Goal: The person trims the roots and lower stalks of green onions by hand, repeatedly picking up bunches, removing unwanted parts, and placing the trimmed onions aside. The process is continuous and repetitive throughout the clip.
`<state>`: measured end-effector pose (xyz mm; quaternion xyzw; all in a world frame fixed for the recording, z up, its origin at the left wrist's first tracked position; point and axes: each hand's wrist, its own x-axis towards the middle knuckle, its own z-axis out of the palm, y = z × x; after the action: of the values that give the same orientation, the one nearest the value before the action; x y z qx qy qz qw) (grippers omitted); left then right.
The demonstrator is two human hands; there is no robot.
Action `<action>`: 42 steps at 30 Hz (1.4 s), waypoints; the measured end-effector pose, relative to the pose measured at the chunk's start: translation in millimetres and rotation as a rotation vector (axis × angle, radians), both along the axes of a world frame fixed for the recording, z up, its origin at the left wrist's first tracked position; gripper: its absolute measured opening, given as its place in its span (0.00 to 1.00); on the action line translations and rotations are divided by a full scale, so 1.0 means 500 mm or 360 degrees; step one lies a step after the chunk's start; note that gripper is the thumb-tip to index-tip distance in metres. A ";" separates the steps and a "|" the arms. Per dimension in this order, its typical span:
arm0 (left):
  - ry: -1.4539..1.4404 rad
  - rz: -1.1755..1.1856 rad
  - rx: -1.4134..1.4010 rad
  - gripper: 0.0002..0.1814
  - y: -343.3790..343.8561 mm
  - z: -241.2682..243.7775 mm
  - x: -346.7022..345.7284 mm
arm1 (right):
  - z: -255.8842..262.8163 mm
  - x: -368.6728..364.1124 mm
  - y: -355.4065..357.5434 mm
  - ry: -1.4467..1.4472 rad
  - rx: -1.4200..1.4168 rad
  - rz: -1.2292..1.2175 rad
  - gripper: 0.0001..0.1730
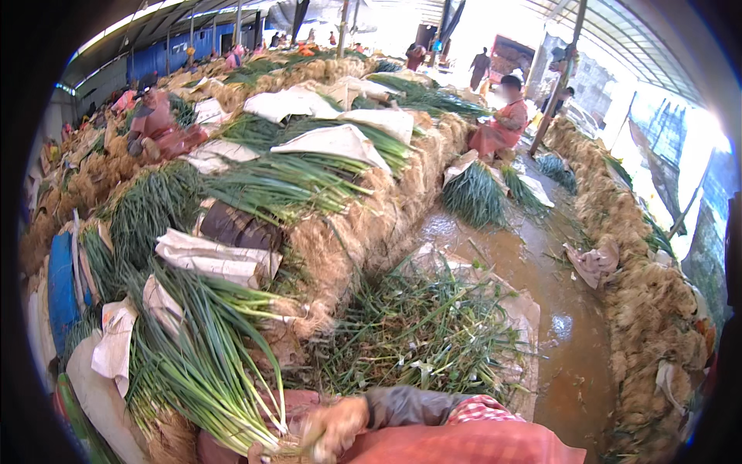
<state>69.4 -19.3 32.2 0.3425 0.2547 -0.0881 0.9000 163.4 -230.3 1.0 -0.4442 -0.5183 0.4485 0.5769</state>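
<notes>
My right hand [336, 429], blurred, is at the bottom centre beside the white lower ends of a loose bunch of green onions [214, 371]. Its fingers are curled, but whether something is between them I cannot make out. Only a small part of my left hand [255, 453] shows at the bottom edge, against the stems of that bunch and apparently gripping them. The long green leaves fan up and left from there. A dark sleeve [406, 406] covers my right forearm, and a red apron [464, 443] lies over my lap.
Trimmed leaves [423, 330] are heaped on a pale sheet [524, 325] ahead. Stacked green onions [290, 180], roots outward, form a wall at left, partly under white sacks [336, 142]. Wet floor [574, 348] runs along the right. A seated person [504, 124] and another at left [156, 122] are farther off.
</notes>
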 end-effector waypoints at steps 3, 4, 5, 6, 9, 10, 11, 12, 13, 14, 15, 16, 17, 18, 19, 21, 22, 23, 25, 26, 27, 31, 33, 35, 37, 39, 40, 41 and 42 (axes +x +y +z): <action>-0.0014 0.0084 -0.0008 0.22 0.018 -0.008 -0.030 | 0.137 0.074 -0.116 -0.0262 0.0219 -0.0822 0.31; -0.0012 0.0083 -0.0016 0.22 0.013 -0.012 -0.042 | 0.164 0.091 -0.164 -0.0064 -0.0072 -0.0975 0.25; -0.0010 0.0097 -0.0023 0.22 0.012 -0.013 -0.052 | 0.192 0.089 -0.212 0.0321 -0.0217 -0.1186 0.18; 0.0005 0.0075 -0.0021 0.22 0.004 -0.015 -0.055 | 0.172 0.105 -0.280 0.0479 -0.0344 -0.1325 0.13; 0.0009 0.0027 -0.0034 0.22 -0.016 -0.012 -0.057 | -0.088 0.101 -0.459 -0.0253 -0.1077 -0.2347 0.26; 0.0004 0.0085 -0.0018 0.22 -0.004 -0.010 -0.061 | -0.034 0.081 -0.413 -0.0813 -0.1929 -0.2201 0.27; -0.0001 0.0143 0.0004 0.22 0.008 -0.006 -0.068 | 0.024 0.059 -0.367 -0.1409 -0.2737 -0.1907 0.29; 0.0009 0.0120 -0.0010 0.22 -0.002 -0.007 -0.069 | -0.023 0.035 -0.384 -0.1129 -0.2460 -0.2093 0.30; 0.0020 0.0115 -0.0016 0.22 -0.011 -0.009 -0.069 | -0.077 0.010 -0.389 -0.0845 -0.2165 -0.2235 0.31; 0.0032 0.0134 -0.0005 0.22 -0.012 -0.008 -0.074 | -0.093 -0.012 -0.350 -0.0872 -0.1927 -0.2163 0.29; 0.0038 0.0150 0.0008 0.22 -0.012 -0.007 -0.076 | -0.087 -0.012 -0.308 -0.0861 -0.1965 -0.1663 0.27; 0.0043 0.0165 0.0014 0.22 -0.015 -0.006 -0.078 | -0.102 -0.016 -0.266 -0.0892 -0.1902 -0.1427 0.24; 0.0046 0.0198 0.0029 0.22 -0.011 -0.004 -0.082 | -0.055 -0.013 -0.221 -0.0961 -0.1421 -0.1299 0.20; 0.0054 0.0216 0.0030 0.22 -0.012 -0.003 -0.082 | -0.058 -0.013 -0.187 -0.0889 -0.1404 -0.1408 0.17; 0.0059 0.0261 0.0038 0.22 -0.008 0.001 -0.089 | -0.058 -0.011 -0.148 -0.0823 -0.1369 -0.1484 0.14; 0.0087 0.0351 0.0043 0.22 -0.009 0.008 -0.093 | -0.045 0.004 -0.117 -0.1075 -0.1148 -0.1580 0.14; 0.0107 0.0408 0.0049 0.22 -0.009 0.015 -0.094 | -0.077 0.016 -0.103 -0.1173 -0.1008 -0.1709 0.18; 0.0113 0.0447 0.0054 0.22 -0.010 0.015 -0.093 | -0.097 0.030 -0.092 -0.1246 -0.0638 -0.1817 0.19; 0.0086 0.0438 0.0047 0.21 0.012 -0.020 -0.103 | -0.040 0.040 -0.058 -0.0632 -0.0611 -0.1639 0.15; 0.0019 0.0355 0.0111 0.20 0.016 -0.016 -0.102 | -0.002 0.041 -0.042 -0.0363 -0.0551 -0.1537 0.14; -0.0051 0.0278 0.0168 0.20 0.018 -0.013 -0.100 | 0.034 0.046 -0.025 -0.0109 -0.0512 -0.1437 0.13; -0.0305 0.0151 -0.0019 0.20 0.059 -0.084 -0.119 | 0.065 0.051 0.053 -0.0243 -0.0449 -0.1267 0.14; -0.0269 0.0156 -0.0020 0.19 0.048 -0.064 -0.111 | 0.084 0.051 0.085 -0.0572 -0.0556 -0.1237 0.16; -0.0273 0.0110 -0.0120 0.20 0.044 -0.062 -0.109 | 0.110 0.041 0.111 -0.0905 -0.0823 -0.1059 0.21; -0.0187 0.0100 -0.0031 0.20 0.051 -0.085 -0.109 | 0.095 0.023 0.130 -0.0697 -0.0861 -0.0984 0.20; -0.0123 0.0082 0.0033 0.19 0.033 -0.043 -0.103 | 0.055 0.000 0.129 -0.0726 -0.0679 -0.1064 0.18; -0.0163 0.0083 0.0010 0.19 0.041 -0.057 -0.106 | 0.054 -0.008 0.121 -0.0827 -0.0509 -0.1156 0.17; -0.0203 0.0081 -0.0014 0.20 0.052 -0.084 -0.109 | 0.058 -0.014 0.107 -0.0924 -0.0336 -0.1247 0.17; -0.0230 0.0069 -0.0046 0.20 0.057 -0.101 -0.117 | 0.092 -0.023 0.090 -0.0765 -0.0418 -0.1047 0.16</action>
<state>10.8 9.0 -18.2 0.3292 0.1952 -0.0472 0.9227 152.0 -185.1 46.7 -0.7475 -0.4071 0.1866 0.4906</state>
